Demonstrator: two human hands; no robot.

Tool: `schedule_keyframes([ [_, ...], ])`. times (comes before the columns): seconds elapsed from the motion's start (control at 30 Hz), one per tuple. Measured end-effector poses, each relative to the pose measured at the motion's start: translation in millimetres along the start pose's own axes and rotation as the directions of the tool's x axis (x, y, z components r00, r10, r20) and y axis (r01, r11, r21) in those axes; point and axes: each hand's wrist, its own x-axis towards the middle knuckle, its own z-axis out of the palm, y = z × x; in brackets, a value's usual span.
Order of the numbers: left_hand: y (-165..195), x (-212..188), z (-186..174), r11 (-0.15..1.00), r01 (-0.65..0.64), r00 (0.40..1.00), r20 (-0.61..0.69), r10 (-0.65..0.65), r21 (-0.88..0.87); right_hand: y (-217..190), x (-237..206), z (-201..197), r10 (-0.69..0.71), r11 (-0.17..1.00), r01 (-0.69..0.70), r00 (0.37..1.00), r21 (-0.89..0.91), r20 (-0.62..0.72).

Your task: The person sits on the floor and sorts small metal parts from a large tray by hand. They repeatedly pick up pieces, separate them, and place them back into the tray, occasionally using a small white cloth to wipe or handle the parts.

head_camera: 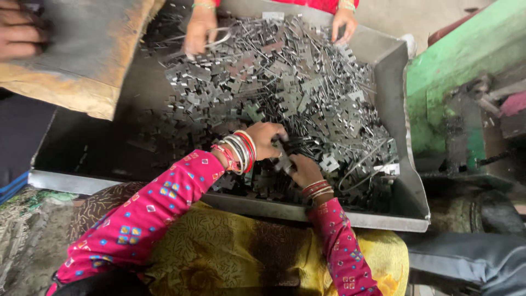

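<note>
A big grey metal tray [392, 109] holds a heap of small flat stamped metal pieces [274, 82]. My left hand [266, 140], with bangles at the wrist, is curled over pieces near the tray's front edge. My right hand [304, 170] sits close beside it, fingers closed on a small metal piece [284, 161] between the two hands. Both sleeves are pink with a pattern.
Another person's hands [200, 30] [344, 24] work at the tray's far side, one on a wire loop. A third hand [19, 35] rests on a worn board [82, 55] at top left. A green machine [466, 93] stands to the right.
</note>
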Motion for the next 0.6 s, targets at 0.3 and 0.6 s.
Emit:
schedule_keyframes([
  [0.3,15.0,-17.8,-24.1,0.957,0.125,0.982,-0.104,-0.156,-0.261,-10.6,2.4,-11.3,0.083,0.991,-0.085,0.996,-0.103,-0.022],
  [0.6,3.8,-13.5,-27.3,0.745,0.238,0.927,-0.082,-0.365,-0.623,11.8,-9.8,-4.1,-0.123,0.923,0.184,0.973,0.339,-0.194],
])
